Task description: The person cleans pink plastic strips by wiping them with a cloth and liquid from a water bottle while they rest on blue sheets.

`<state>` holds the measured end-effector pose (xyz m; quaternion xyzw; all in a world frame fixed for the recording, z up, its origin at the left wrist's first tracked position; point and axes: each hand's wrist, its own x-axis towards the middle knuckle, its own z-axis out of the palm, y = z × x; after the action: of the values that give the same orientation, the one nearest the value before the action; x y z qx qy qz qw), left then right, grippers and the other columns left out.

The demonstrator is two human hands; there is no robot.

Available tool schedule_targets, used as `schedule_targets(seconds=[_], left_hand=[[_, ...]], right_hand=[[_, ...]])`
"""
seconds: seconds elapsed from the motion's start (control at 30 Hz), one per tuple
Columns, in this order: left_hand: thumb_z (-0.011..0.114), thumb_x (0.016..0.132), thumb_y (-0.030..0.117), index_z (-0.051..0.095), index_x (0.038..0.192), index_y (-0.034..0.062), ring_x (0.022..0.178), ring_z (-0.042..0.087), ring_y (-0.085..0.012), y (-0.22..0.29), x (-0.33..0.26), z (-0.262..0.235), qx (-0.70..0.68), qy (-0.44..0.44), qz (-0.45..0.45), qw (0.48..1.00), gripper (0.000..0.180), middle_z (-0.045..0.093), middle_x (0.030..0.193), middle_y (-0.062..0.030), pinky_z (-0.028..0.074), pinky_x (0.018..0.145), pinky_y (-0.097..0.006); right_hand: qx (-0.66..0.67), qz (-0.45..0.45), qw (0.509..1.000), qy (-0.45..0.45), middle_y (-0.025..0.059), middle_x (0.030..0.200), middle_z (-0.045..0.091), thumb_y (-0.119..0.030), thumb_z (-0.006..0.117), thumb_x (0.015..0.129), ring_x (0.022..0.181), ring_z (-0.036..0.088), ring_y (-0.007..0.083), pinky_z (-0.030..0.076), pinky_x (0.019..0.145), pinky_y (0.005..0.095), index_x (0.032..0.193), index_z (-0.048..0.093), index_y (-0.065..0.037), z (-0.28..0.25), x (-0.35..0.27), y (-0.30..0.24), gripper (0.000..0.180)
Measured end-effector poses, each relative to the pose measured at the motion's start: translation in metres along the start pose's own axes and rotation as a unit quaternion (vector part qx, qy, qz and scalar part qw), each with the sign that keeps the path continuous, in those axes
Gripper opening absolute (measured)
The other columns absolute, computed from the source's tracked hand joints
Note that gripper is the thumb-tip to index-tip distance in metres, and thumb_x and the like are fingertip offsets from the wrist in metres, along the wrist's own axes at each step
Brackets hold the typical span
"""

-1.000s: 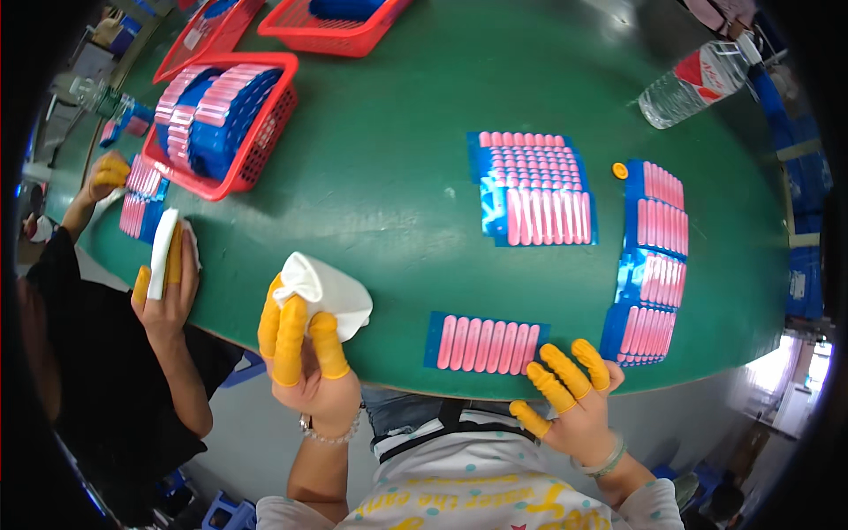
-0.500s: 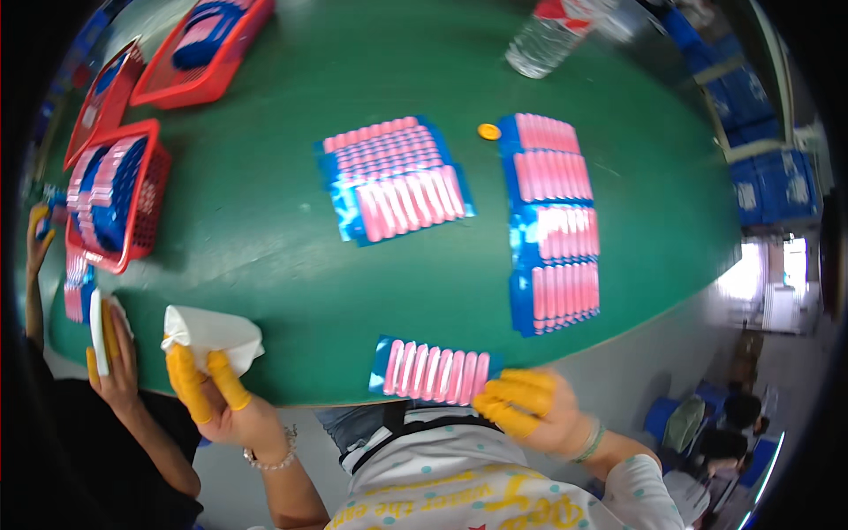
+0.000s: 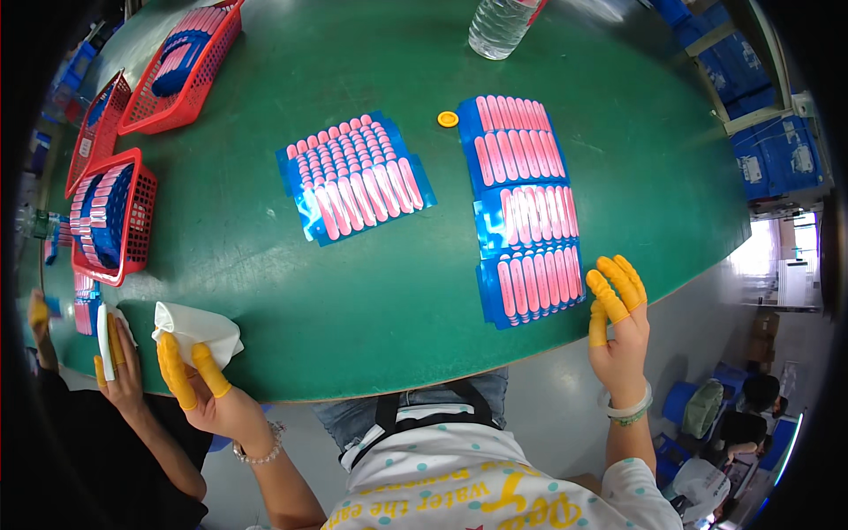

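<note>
My left hand (image 3: pixel 212 386), with yellow finger cots, is closed on a folded white cloth (image 3: pixel 201 330) at the table's front left. My right hand (image 3: pixel 619 314), wearing the same kind of cots, is raised at the table's right edge. Its fingers are stretched out and nothing shows in them. Just left of its fingertips runs a column of blue cards with rows of pink rounded sticks (image 3: pixel 539 281). Further left on the table lies an overlapping pile of similar pink-stick cards (image 3: pixel 364 187).
Red baskets (image 3: pixel 141 221) holding pink-and-blue cards stand at the left. A yellow disc (image 3: pixel 448 118) lies by the right column, a clear bottle (image 3: pixel 501 31) beyond it. At the left, a co-worker's hand (image 3: pixel 126 382) holds a white item. The green table (image 3: pixel 380 309) has a curved-looking front edge.
My right hand has left the front edge and moved right and away from me, its fingers now free. The pink-stick card it held there has gone from that spot. The left hand keeps the cloth.
</note>
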<state>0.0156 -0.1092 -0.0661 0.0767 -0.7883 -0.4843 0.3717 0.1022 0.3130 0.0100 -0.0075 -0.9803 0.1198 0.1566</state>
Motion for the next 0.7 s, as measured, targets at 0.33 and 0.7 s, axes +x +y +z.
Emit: schedule_targets(seconds=[0.33,0.7], left_hand=[[0.061,0.094,-0.008,0.06,0.129,-0.0039,0.126,0.056,-0.0277,0.011,-0.006,0.004,-0.036,-0.05,0.036,0.997,0.035,0.055,0.138,-0.0167,0.045,0.106,-0.039],[0.069,0.082,-0.005,0.074,0.108,0.0053,0.096,0.064,-0.0267,0.035,0.006,0.003,0.128,-0.1,0.207,0.965,0.028,0.068,0.118,-0.015,0.045,0.083,-0.038]], right_hand=[[0.048,-0.091,0.992,-0.07,0.0194,0.141,0.054,-0.036,0.071,0.087,0.136,0.043,0.0436,0.031,0.112,0.0568,0.131,0.061,0.0,0.014,0.065,-0.123,0.058],[0.023,-0.171,0.96,-0.219,0.0168,0.14,0.051,-0.064,0.063,0.081,0.139,0.037,0.0392,0.02,0.116,0.0599,0.138,0.055,-0.004,0.039,0.037,-0.157,0.083]])
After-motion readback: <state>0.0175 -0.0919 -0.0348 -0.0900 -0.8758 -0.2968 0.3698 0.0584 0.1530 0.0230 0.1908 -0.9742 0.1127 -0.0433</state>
